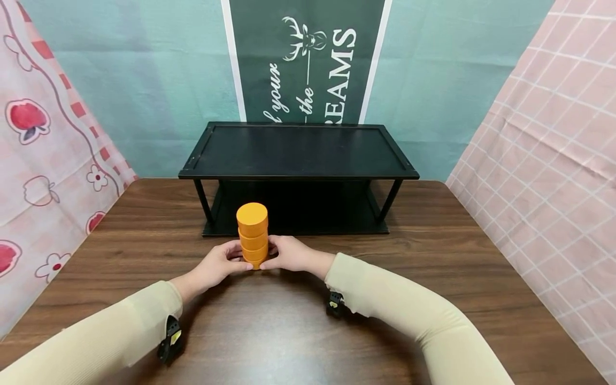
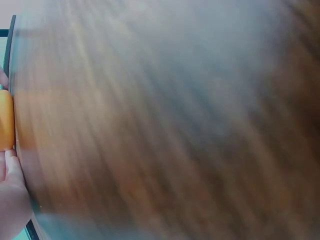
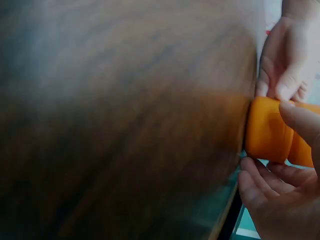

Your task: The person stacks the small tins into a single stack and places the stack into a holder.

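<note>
A stack of several orange cylinders (image 1: 252,227) stands upright on the table, its tiers slightly out of line. From the left, my left hand (image 1: 216,266) holds the lower tiers, thumb at the front and fingers toward the back. My right hand (image 1: 293,254) grips the same lower part from the right, its thumb near the other thumb. In the right wrist view, thumb and fingers lie on either side of the lowest orange cylinder (image 3: 267,131). Only a sliver of orange cylinder (image 2: 6,120) appears at the left wrist view's edge.
Just behind the stack stands a black two-tier shelf (image 1: 303,152) on the brown wooden table (image 1: 433,278). Teal cloth (image 1: 433,80) hangs at the back. Pink patterned cloths (image 1: 553,133) flank both sides.
</note>
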Demonstrator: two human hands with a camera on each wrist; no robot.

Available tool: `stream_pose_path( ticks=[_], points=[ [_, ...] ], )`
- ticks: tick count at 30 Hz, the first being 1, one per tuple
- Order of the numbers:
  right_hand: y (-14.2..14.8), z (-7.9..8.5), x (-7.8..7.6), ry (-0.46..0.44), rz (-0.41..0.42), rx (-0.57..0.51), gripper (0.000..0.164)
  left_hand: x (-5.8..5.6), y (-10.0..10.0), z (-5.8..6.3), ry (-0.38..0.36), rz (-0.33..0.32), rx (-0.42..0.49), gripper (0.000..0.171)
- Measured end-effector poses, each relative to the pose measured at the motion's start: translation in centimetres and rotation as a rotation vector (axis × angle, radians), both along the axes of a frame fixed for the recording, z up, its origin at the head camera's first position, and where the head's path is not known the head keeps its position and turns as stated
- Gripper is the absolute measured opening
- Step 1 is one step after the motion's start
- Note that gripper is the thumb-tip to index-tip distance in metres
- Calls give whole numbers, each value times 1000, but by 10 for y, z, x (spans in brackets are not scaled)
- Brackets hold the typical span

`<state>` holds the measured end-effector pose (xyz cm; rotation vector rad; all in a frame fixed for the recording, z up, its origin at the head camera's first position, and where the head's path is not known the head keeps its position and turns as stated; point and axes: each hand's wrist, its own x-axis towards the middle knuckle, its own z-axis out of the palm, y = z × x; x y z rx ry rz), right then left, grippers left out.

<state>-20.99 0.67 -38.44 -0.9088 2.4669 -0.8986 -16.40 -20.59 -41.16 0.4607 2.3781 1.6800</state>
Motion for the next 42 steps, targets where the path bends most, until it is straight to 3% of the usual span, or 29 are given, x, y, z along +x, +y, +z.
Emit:
stream_pose_path(
  ticks=[5,19,28,42],
  points=[
    [5,-2,1,34,-35,-2,49,-1,8,3,13,-14,-15,53],
    [42,8,7,64,-61,-54,47,-10,39,13,36,-59,-19,52],
    [66,8,10,47,-84,-90,46,-13,62,14,67,-88,-35,50],
    [101,8,15,61,-112,-134,43,-18,94,16,53,-99,-39,51]
  ],
)
